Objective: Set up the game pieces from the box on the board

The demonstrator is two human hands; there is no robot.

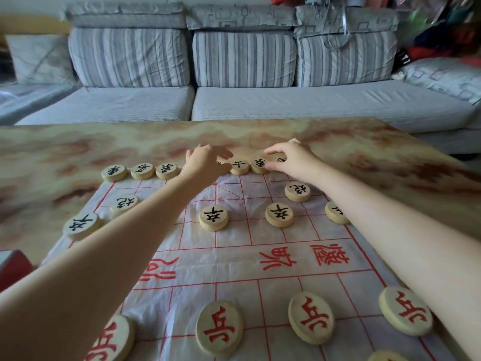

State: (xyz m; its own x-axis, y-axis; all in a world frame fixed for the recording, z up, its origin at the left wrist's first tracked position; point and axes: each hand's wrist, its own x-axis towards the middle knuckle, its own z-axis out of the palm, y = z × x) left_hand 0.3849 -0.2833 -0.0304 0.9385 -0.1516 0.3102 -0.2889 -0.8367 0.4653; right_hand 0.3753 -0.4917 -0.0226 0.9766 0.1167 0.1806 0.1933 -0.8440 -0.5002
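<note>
A white cloth board (234,259) with red grid lines lies on the table. Black-lettered wooden pieces stand along its far edge, among them three at the far left (141,171) and two in the middle (239,167). My left hand (205,161) reaches to that back row, fingers and thumb curved round a mostly hidden piece (219,163). My right hand (292,158) pinches another half-hidden black piece (281,160), its thumb beside the neighbouring piece (260,165). Black soldiers (214,218) and cannons (297,191) stand further in. Red soldiers (219,328) line the near side.
The table (78,152) has a marbled cream and brown top. A red box corner (11,267) shows at the left edge. Behind the table stands a grey striped sofa (244,100) with cushions and piled clothes at the right.
</note>
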